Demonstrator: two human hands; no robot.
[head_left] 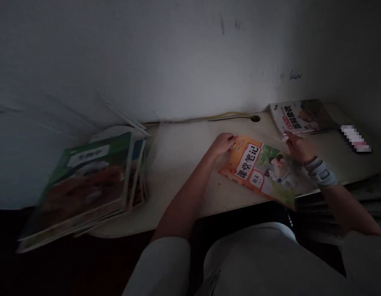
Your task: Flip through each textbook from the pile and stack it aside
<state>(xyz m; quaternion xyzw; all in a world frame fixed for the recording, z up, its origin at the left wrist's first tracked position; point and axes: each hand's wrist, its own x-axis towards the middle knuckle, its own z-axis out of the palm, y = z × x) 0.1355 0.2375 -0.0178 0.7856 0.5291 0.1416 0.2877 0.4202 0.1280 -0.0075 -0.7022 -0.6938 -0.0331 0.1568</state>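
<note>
An orange and green paperback workbook [272, 176] with Chinese lettering and drawn children on its cover lies at a slant over the table's near edge. My left hand [224, 144] is closed on its upper left corner, with the fingertips partly hidden. At the workbook's right side, my right hand [301, 149] has curled fingers at the edge; the exact contact is hard to see. A grey band [321, 172] wraps my right wrist. Just beyond that hand rests another book [301, 116] with a pale cover and dark picture.
Several large books [91, 176] are stacked at the left, overhanging the cream table [175, 164]. A phone [355, 139] with a blurred screen lies at the right. A yellow cable [221, 116] runs along the wall to a hole [255, 119] in the tabletop.
</note>
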